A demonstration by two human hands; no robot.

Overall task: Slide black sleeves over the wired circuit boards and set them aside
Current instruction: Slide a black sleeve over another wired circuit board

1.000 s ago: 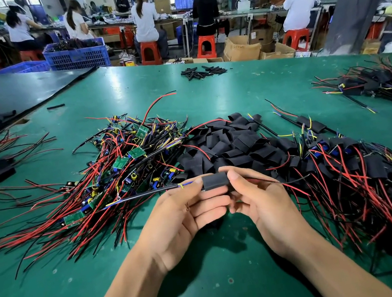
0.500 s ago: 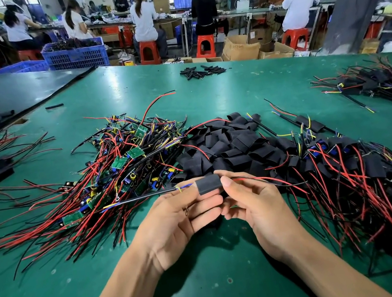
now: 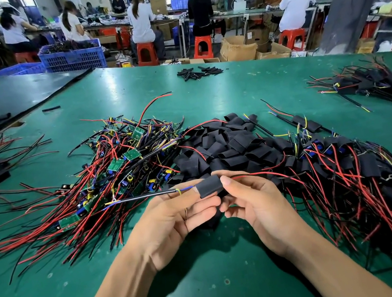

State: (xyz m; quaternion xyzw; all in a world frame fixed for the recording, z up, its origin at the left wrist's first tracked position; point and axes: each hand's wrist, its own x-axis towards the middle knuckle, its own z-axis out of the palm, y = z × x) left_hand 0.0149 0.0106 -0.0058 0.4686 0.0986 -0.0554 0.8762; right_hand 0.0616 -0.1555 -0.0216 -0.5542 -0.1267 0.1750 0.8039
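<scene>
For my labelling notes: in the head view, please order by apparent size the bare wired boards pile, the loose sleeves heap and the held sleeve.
Largest: bare wired boards pile.
Next: loose sleeves heap, clearly smaller.
Smallest: held sleeve, tiny beside both although it is nearest to the camera.

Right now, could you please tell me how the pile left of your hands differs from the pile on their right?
The left pile shows bare green circuit boards; in the right pile the boards sit inside black sleeves. The left pile's red wires fan out leftward; the right pile's trail toward the near right. Both are tangles of red and black wires on the green table.
</scene>
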